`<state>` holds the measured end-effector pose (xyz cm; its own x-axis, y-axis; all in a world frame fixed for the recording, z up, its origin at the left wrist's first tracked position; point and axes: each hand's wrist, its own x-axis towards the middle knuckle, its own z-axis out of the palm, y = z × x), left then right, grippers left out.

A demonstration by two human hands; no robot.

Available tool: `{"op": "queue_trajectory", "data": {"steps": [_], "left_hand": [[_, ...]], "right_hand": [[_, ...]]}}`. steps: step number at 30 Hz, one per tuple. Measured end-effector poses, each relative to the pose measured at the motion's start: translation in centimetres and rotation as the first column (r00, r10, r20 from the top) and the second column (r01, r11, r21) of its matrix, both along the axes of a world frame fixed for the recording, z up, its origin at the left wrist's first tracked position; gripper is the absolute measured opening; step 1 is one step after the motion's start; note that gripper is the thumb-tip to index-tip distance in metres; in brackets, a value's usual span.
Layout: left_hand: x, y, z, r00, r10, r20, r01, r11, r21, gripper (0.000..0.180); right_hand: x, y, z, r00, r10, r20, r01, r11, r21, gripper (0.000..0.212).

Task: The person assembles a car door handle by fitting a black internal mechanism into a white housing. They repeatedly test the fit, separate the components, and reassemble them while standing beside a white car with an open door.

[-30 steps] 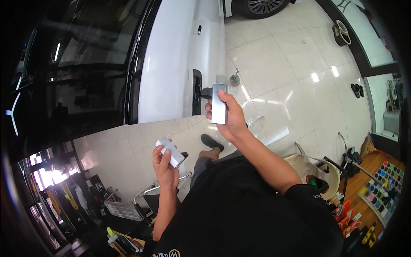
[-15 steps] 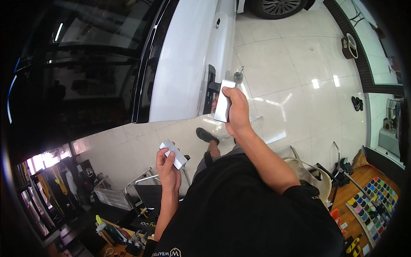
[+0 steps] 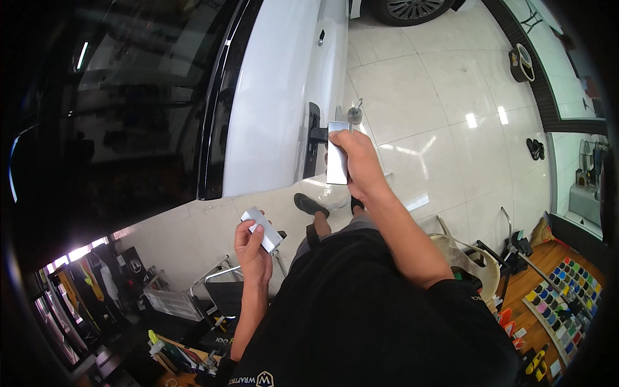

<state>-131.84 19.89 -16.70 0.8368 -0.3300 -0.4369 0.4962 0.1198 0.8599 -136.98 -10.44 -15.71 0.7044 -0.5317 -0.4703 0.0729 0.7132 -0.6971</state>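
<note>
My right hand (image 3: 359,161) is closed on a silver block-shaped piece (image 3: 337,155), thumb flat on its upper part. This piece stands beside a black bracket (image 3: 318,135) that juts from a dark recessed plate (image 3: 311,155) on a white car panel (image 3: 274,103). Whether piece and bracket touch is hard to make out. Lower left and away from the car, my left hand (image 3: 255,248) grips a second silver piece (image 3: 263,230) of similar shape, tilted, with a small dark part at its end.
A clear cup-like container (image 3: 354,115) stands on the pale tiled floor (image 3: 445,142). Behind my right arm is a cream bucket (image 3: 467,258); a metal-framed stand (image 3: 222,277) is near my left forearm. Color swatches (image 3: 567,297) lie at lower right.
The silver piece in my right hand has turned more upright. My left hand keeps its hold on the other piece almost unmoved. The whole view has shifted slightly.
</note>
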Motion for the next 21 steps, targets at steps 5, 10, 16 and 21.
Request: {"op": "queue_trajectory", "data": {"steps": [5, 10, 16, 21], "left_hand": [[0.2, -0.3, 0.3, 1.0, -0.03, 0.005, 0.03, 1.0, -0.003, 0.022], [0.3, -1.0, 0.3, 0.999, -0.048, 0.022, 0.048, 0.999, 0.009, 0.022], [1.2, -2.3, 0.8, 0.995, -0.092, 0.04, 0.092, 0.996, -0.005, 0.021], [2.1, -2.8, 0.9, 0.994, -0.093, 0.055, 0.095, 0.995, -0.032, 0.02]], "right_hand": [[-0.1, -0.6, 0.9, 0.999, 0.044, 0.024, -0.045, 0.998, 0.043, 0.017], [0.5, 0.4, 1.1, 0.998, -0.022, 0.066, 0.018, 0.998, 0.061, 0.019], [0.0, 0.8, 1.4, 0.998, 0.029, 0.052, -0.035, 0.991, 0.127, 0.032], [0.0, 0.8, 1.0, 0.997, 0.014, 0.077, -0.023, 0.992, 0.122, 0.031]]}}
